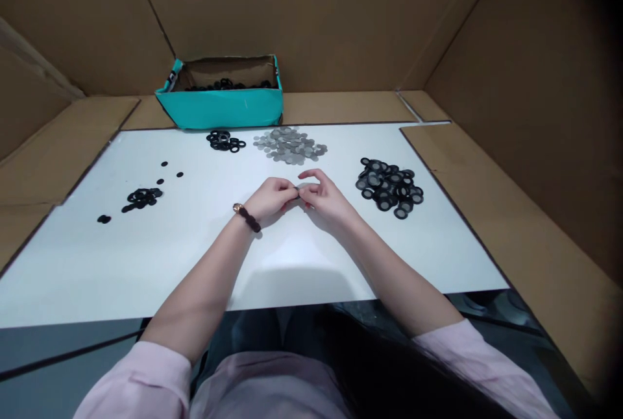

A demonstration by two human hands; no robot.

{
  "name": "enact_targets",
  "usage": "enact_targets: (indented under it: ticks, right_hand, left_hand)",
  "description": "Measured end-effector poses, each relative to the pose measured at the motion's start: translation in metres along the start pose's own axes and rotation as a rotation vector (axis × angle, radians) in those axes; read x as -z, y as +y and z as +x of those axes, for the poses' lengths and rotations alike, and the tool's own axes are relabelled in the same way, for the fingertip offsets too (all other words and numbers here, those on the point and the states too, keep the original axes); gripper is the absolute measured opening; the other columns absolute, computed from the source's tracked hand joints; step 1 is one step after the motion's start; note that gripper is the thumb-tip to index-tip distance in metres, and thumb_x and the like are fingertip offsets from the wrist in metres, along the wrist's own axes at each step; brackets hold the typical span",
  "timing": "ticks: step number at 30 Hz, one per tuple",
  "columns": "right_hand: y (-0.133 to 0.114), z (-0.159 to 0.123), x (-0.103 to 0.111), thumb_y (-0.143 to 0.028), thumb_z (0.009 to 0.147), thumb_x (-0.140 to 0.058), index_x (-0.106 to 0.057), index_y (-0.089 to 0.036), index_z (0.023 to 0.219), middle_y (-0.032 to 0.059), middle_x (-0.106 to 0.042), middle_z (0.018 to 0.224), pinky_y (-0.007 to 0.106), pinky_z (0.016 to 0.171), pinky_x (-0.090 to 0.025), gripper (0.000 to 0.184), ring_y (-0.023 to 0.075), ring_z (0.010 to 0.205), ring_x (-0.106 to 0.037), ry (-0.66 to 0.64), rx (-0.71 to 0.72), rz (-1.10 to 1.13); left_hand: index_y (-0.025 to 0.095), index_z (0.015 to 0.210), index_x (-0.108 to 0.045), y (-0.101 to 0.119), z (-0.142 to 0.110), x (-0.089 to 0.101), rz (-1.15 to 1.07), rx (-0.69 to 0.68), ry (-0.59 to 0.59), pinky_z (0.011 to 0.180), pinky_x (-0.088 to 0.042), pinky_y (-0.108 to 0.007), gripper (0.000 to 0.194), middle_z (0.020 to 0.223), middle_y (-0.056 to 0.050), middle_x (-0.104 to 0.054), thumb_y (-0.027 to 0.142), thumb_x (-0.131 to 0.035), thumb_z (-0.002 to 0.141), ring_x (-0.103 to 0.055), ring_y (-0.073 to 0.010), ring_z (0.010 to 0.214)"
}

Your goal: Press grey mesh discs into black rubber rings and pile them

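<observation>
My left hand (272, 199) and my right hand (322, 194) meet over the middle of the white board (195, 257). Between their fingertips they pinch a small black ring (298, 192), mostly covered by the fingers. Whether a grey disc sits inside it I cannot tell. My right index finger is raised off the pinch. Just beyond the hands lies a heap of flat grey discs (292, 146). To the right is a pile of black rings with grey centres (389, 187). Loose black rings (224, 141) lie at the back left of the hands.
A turquoise box (224, 109) holding many black rings stands behind the board. Farther left is a small heap of black pieces (143, 198), with several single ones scattered near it. Cardboard walls (341, 23) enclose the back and sides.
</observation>
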State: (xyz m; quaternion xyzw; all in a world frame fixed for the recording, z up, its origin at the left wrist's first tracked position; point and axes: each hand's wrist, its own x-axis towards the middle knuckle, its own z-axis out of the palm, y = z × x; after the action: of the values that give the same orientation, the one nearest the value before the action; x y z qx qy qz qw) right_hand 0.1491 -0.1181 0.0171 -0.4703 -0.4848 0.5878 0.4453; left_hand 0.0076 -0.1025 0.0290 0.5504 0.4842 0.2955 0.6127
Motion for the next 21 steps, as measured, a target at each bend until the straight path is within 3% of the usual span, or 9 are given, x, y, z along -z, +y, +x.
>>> enact_targets:
  ticks: [5, 11, 15, 21]
  right_hand:
    - [0.002, 0.003, 0.002, -0.023, 0.071, -0.058, -0.058, -0.016, 0.072, -0.0032, -0.048, 0.051, 0.024, 0.049, -0.031, 0.007, 0.0092, 0.047, -0.040, -0.080, 0.011, -0.059]
    - [0.001, 0.004, 0.005, -0.020, 0.069, -0.056, -0.063, -0.017, 0.082, -0.0047, -0.046, 0.051, 0.024, 0.052, -0.032, 0.015, 0.0094, 0.049, -0.041, -0.123, 0.028, -0.046]
    - [0.001, 0.003, 0.002, -0.020, 0.067, -0.052, -0.058, -0.019, 0.077, -0.0052, -0.047, 0.052, 0.023, 0.050, -0.032, 0.011, 0.0091, 0.049, -0.041, -0.052, 0.030, -0.039]
    - [0.000, 0.002, -0.001, -0.025, 0.066, -0.056, -0.051, -0.021, 0.080, -0.0078, -0.047, 0.052, 0.023, 0.052, -0.037, 0.016, 0.0086, 0.048, -0.044, -0.002, 0.051, -0.013]
  left_hand:
    - [0.016, 0.050, -0.047, 0.000, -0.001, 0.007, 0.039, 0.021, -0.143, 0.048, -0.024, -0.022, 0.020, 0.045, 0.003, -0.041, 0.017, -0.055, 0.069, -0.035, -0.0057, 0.045]
    - [0.015, 0.053, -0.049, 0.003, -0.002, -0.001, -0.049, 0.039, 0.041, 0.050, -0.027, -0.022, 0.014, 0.047, 0.003, -0.042, 0.012, -0.054, 0.066, -0.037, -0.0060, 0.047]
    - [0.015, 0.051, -0.048, 0.001, -0.003, -0.004, -0.046, 0.024, -0.105, 0.050, -0.027, -0.022, 0.016, 0.046, 0.004, -0.041, 0.013, -0.055, 0.065, -0.037, -0.0059, 0.047]
    - [0.017, 0.050, -0.043, -0.003, 0.002, -0.004, -0.119, -0.047, 0.158, 0.048, -0.024, -0.023, 0.021, 0.043, 0.005, -0.038, 0.019, -0.057, 0.066, -0.036, -0.0064, 0.045]
